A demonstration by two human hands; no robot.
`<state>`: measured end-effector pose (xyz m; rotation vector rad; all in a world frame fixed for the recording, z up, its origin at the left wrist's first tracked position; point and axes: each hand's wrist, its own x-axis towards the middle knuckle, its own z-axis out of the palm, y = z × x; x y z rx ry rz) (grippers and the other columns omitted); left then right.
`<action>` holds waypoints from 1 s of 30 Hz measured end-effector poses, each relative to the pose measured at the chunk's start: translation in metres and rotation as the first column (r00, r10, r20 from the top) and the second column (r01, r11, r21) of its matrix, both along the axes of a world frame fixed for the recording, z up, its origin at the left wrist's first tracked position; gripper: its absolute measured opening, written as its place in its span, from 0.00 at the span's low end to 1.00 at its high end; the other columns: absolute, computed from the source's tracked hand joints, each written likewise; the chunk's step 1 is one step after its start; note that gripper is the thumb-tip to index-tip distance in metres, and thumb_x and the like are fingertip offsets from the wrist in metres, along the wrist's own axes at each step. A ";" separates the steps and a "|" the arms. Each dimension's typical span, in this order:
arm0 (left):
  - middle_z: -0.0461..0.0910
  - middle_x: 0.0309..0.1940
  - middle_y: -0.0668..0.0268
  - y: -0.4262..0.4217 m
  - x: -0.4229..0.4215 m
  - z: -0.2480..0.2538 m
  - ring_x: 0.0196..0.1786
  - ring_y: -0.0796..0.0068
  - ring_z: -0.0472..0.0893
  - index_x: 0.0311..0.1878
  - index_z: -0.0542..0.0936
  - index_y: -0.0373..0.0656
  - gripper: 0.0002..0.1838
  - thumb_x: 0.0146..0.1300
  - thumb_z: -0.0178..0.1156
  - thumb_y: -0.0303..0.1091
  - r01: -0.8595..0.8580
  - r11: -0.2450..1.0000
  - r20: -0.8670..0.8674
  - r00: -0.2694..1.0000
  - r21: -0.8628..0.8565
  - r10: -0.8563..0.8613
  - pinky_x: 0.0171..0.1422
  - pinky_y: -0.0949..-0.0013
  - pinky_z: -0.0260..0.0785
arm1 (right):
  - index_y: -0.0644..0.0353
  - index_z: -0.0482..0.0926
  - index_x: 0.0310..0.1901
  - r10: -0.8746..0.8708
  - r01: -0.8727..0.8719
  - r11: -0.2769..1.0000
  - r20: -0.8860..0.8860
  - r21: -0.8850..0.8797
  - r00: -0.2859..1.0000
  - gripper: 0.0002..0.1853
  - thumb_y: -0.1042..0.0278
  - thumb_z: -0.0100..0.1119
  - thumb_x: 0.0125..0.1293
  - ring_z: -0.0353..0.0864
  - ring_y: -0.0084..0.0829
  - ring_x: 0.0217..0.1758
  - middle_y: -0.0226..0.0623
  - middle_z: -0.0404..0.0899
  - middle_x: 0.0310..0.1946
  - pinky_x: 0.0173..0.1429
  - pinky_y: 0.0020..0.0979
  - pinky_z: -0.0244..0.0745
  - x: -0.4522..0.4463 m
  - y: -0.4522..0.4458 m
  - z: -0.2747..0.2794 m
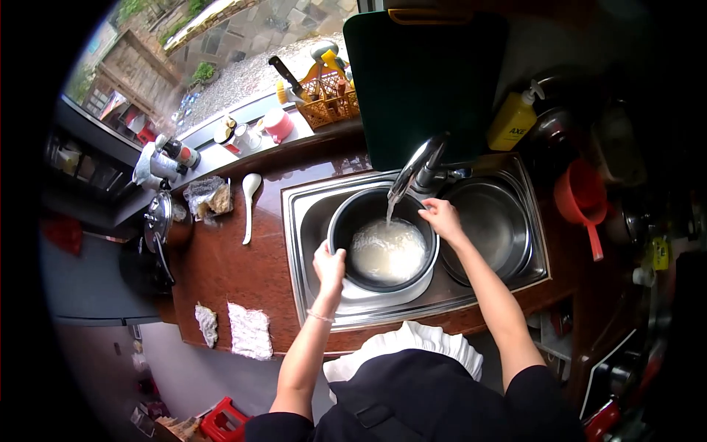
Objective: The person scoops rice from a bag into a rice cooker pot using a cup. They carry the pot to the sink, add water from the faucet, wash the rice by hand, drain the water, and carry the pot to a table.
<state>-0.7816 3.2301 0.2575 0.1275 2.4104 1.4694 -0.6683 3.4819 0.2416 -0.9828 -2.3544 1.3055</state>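
Observation:
A dark round pot is held over the left basin of the steel sink. Water runs from the faucet into it, onto cloudy whitish liquid. My left hand grips the pot's left rim, its thumb over the edge. At the upper right rim, my right hand pinches the edge between thumb and fingers. Whatever grains lie under the cloudy water cannot be made out.
In the right basin sits a large metal bowl. A white spoon and cloths lie on the left counter. Behind stand a dark green board, a yellow bottle and a utensil basket. A red dipper is at right.

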 end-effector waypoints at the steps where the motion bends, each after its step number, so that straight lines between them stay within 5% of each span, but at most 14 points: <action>1: 0.79 0.26 0.54 0.006 0.009 0.010 0.32 0.66 0.80 0.37 0.77 0.36 0.13 0.44 0.55 0.25 0.023 0.999 -0.042 0.999 -0.040 -0.024 0.42 0.67 0.69 | 0.63 0.79 0.38 -0.002 0.002 1.000 0.016 -0.017 1.000 0.17 0.61 0.63 0.49 0.81 0.34 0.29 0.42 0.80 0.24 0.36 0.30 0.73 0.006 0.004 0.001; 3: 0.78 0.26 0.50 0.010 0.019 0.022 0.33 0.61 0.80 0.36 0.77 0.36 0.13 0.44 0.56 0.27 0.059 0.995 -0.071 0.995 -0.084 -0.065 0.42 0.66 0.69 | 0.64 0.78 0.36 0.037 -0.036 0.991 -0.001 -0.131 0.999 0.13 0.64 0.62 0.52 0.80 0.26 0.27 0.40 0.81 0.25 0.34 0.26 0.72 0.020 0.010 0.000; 7: 0.80 0.27 0.61 -0.009 -0.002 0.010 0.30 0.75 0.77 0.37 0.77 0.33 0.13 0.44 0.53 0.23 0.124 0.989 0.065 0.990 0.078 -0.129 0.38 0.71 0.68 | 0.63 0.75 0.41 0.019 -0.082 0.946 -0.198 -0.314 0.980 0.13 0.65 0.59 0.58 0.77 0.19 0.27 0.33 0.80 0.23 0.32 0.23 0.70 0.037 -0.008 -0.008; 10: 0.79 0.27 0.62 -0.009 -0.008 0.031 0.29 0.75 0.76 0.35 0.76 0.32 0.12 0.43 0.52 0.21 0.132 0.991 0.059 0.990 -0.026 -0.130 0.36 0.71 0.67 | 0.60 0.72 0.45 -0.032 -0.100 0.814 -0.216 -0.572 0.976 0.11 0.66 0.53 0.62 0.66 0.12 0.19 0.26 0.75 0.23 0.19 0.17 0.60 0.031 -0.013 -0.014; 12: 0.78 0.24 0.62 -0.005 -0.011 0.031 0.26 0.74 0.74 0.34 0.75 0.32 0.11 0.42 0.53 0.22 0.104 0.991 -0.046 0.993 -0.082 -0.108 0.34 0.71 0.67 | 0.59 0.71 0.44 -0.121 0.027 0.911 -0.202 -0.412 0.972 0.11 0.66 0.53 0.62 0.67 0.15 0.18 0.26 0.74 0.22 0.20 0.18 0.63 0.028 -0.005 -0.046; 13: 0.78 0.23 0.61 0.002 -0.011 0.035 0.25 0.74 0.74 0.33 0.75 0.31 0.11 0.43 0.53 0.23 0.091 0.989 -0.092 0.991 -0.113 -0.102 0.34 0.71 0.67 | 0.60 0.71 0.44 -0.288 0.191 0.901 -0.211 -0.389 0.934 0.12 0.65 0.54 0.61 0.68 0.17 0.17 0.27 0.72 0.20 0.19 0.19 0.64 0.030 0.002 -0.070; 14: 0.77 0.22 0.61 0.007 -0.009 0.040 0.24 0.74 0.73 0.33 0.74 0.31 0.11 0.43 0.53 0.23 0.071 0.987 -0.136 0.986 -0.144 -0.091 0.33 0.71 0.67 | 0.60 0.70 0.45 -0.405 0.382 0.905 -0.105 -0.186 0.908 0.16 0.62 0.57 0.59 0.71 0.22 0.21 0.29 0.71 0.20 0.24 0.24 0.68 0.031 0.015 -0.103; 16: 0.77 0.21 0.61 0.013 -0.008 0.044 0.23 0.74 0.73 0.33 0.74 0.30 0.11 0.43 0.54 0.23 0.050 0.983 -0.214 0.973 -0.179 -0.089 0.32 0.71 0.66 | 0.59 0.68 0.49 -0.569 0.576 0.817 -0.126 0.027 0.812 0.21 0.60 0.60 0.57 0.73 0.28 0.27 0.33 0.72 0.23 0.32 0.31 0.70 0.038 0.028 -0.105; 19: 0.76 0.20 0.62 0.020 -0.012 0.046 0.22 0.75 0.72 0.33 0.74 0.30 0.11 0.43 0.54 0.23 0.034 0.978 -0.272 0.958 -0.208 -0.091 0.31 0.71 0.66 | 0.62 0.64 0.56 -0.562 0.607 0.792 -0.313 0.062 0.766 0.28 0.59 0.60 0.56 0.73 0.36 0.41 0.44 0.71 0.39 0.45 0.33 0.69 0.026 0.054 -0.097; 22: 0.74 0.17 0.65 0.025 -0.017 0.046 0.20 0.78 0.69 0.31 0.74 0.31 0.09 0.42 0.54 0.21 0.032 0.993 -0.269 0.961 -0.111 -0.061 0.28 0.71 0.65 | 0.67 0.60 0.60 -0.471 0.529 0.839 -0.318 0.126 0.823 0.33 0.58 0.59 0.57 0.65 0.48 0.59 0.53 0.63 0.57 0.61 0.36 0.60 0.011 0.071 -0.060; 25: 0.74 0.17 0.69 0.027 -0.021 0.045 0.19 0.81 0.69 0.29 0.74 0.33 0.08 0.41 0.52 0.19 0.020 0.999 -0.146 0.989 -0.044 -0.026 0.25 0.74 0.63 | 0.67 0.58 0.61 -0.486 0.482 0.872 -0.255 -0.084 0.836 0.35 0.59 0.59 0.56 0.59 0.49 0.63 0.55 0.61 0.59 0.65 0.36 0.55 -0.007 0.071 -0.046; 30: 0.76 0.24 0.66 0.028 -0.014 0.042 0.24 0.79 0.71 0.32 0.75 0.33 0.11 0.41 0.51 0.20 0.009 0.995 0.003 1.000 0.104 -0.009 0.31 0.76 0.65 | 0.68 0.54 0.62 -0.522 0.530 0.848 -0.160 0.006 0.837 0.37 0.60 0.59 0.55 0.52 0.54 0.65 0.58 0.57 0.61 0.67 0.41 0.50 -0.015 0.060 -0.036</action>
